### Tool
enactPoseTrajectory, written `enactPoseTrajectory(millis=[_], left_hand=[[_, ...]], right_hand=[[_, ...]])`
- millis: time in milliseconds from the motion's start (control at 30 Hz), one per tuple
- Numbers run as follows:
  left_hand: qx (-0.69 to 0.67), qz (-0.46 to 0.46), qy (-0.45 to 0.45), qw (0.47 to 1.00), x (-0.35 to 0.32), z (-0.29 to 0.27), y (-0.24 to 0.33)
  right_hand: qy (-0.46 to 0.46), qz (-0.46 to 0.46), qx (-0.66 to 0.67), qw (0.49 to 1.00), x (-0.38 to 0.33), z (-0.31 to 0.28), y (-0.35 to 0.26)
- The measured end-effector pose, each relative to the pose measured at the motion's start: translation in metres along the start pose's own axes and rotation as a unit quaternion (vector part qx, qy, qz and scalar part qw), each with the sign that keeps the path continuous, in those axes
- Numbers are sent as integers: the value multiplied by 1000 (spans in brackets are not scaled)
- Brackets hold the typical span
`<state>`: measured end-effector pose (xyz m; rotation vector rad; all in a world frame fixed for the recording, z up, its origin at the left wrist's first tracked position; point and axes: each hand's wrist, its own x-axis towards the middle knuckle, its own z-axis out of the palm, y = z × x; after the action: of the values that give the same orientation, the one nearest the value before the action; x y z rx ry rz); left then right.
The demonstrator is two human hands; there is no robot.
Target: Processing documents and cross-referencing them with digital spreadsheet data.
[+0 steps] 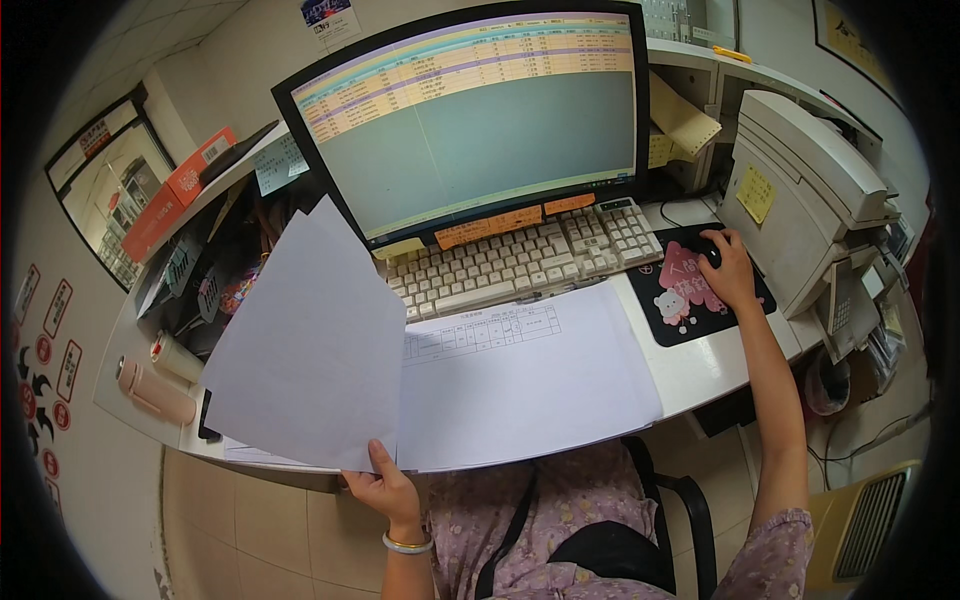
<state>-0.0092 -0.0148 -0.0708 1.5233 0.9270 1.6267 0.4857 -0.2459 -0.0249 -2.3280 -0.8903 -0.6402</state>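
A blank white sheet of paper stands lifted off the bench, its lower edge pinched between thumb and fingers of the left hand, which grasps it at the near edge of the bench. From that hand the sheet rises up and away to the left, its long axis tilted toward the upper left, so that its top corner reaches in front of the lower left corner of the large black-framed monitor. Just to the right of it, flat on the bench, lies a stack of white printed forms with a ruled table at the top; the lifted sheet overlaps the left margin of that stack.

The right hand is well apart from the paper, far out to the right, closed over a dark computer mouse on a black mouse mat with a pink cartoon figure. The left hand is therefore the one at the sheet.

Between the forms and the monitor sits a pale beige keyboard. A grey-white office printer stands at the right end of the white bench, and a pink cylindrical flask lies at the left end.
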Motion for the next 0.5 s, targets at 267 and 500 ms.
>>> enactPoseTrajectory(millis=[267,500], left_hand=[[-20,24,5,999,0,7,13],[-16,17,-2,1000,0,4,8]], right_hand=[[3,-2,-2,1000,0,0,0],[0,-2,1,1000,0,1,2]])
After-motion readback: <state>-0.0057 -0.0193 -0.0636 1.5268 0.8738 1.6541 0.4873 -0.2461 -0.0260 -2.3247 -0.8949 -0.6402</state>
